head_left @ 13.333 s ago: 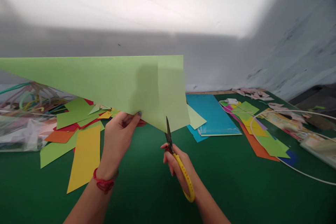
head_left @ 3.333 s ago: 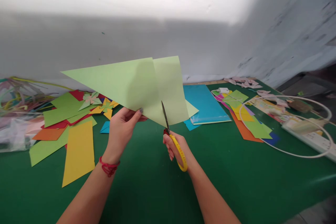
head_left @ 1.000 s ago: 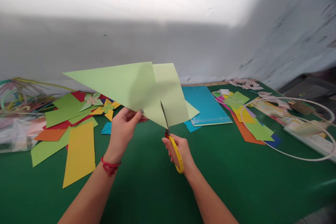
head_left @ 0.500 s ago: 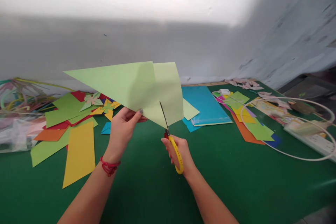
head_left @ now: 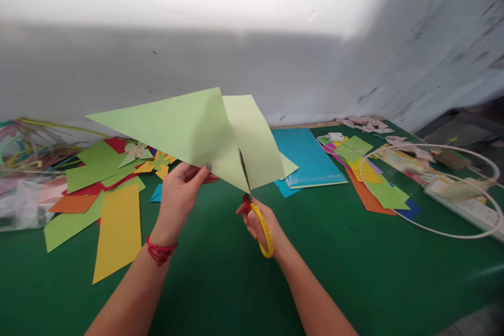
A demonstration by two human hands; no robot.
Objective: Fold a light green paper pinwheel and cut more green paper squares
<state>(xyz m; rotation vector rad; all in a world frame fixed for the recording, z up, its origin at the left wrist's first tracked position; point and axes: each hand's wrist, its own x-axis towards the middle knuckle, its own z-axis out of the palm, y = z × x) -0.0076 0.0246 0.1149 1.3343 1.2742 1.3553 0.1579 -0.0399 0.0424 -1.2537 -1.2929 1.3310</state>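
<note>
Between my hands, above the table, a large light green sheet of paper [head_left: 173,126] is held up, with a folded triangular part on the left and a single flap on the right. My left hand [head_left: 179,197] pinches its lower edge between thumb and fingers. My right hand [head_left: 265,226] grips a pair of scissors [head_left: 264,231] with yellow and red handles. One dark blade lies over the front of the paper, its pivot close to the lower edge; the other blade is hidden behind the sheet.
On the left of the green table [head_left: 220,283] lie coloured paper pieces, a yellow sheet [head_left: 118,231] and a clear plastic bag [head_left: 27,202]. A blue folder [head_left: 311,160] lies behind on the right. Farther right are more papers [head_left: 366,168], a white cable [head_left: 429,233] and a power strip [head_left: 468,210].
The paper has shifted slightly left, and its right flap leans outward more, opening along the cut edge. Both hands have moved a little left, the scissors still across the sheet.
</note>
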